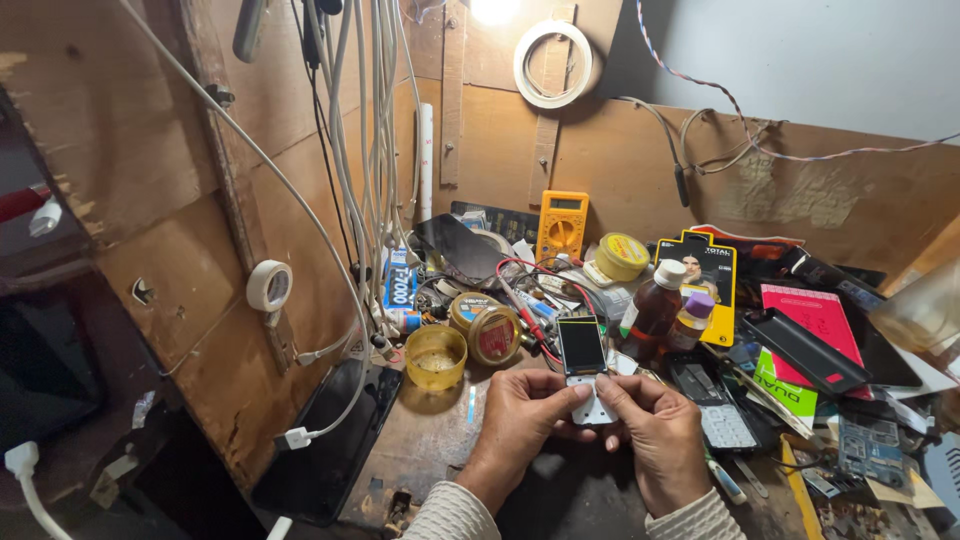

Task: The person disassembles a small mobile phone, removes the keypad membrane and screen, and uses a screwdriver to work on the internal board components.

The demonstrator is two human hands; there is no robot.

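A small keypad phone (584, 362) with a dark screen and a white keypad is held upright over the wooden bench. My left hand (524, 422) grips its lower left side, thumb on the keypad. My right hand (655, 432) grips the lower right side, its fingertips meeting the left thumb on the white keypad. Both cuffs are cream knit.
A yellow multimeter (562, 224), red and black probe leads (522, 300), round tins (484, 328), a yellow cup (435, 356) and a brown bottle (655, 305) crowd the back. Phones, cases and circuit boards (868, 450) pile up on the right. White cables (370, 150) hang at left.
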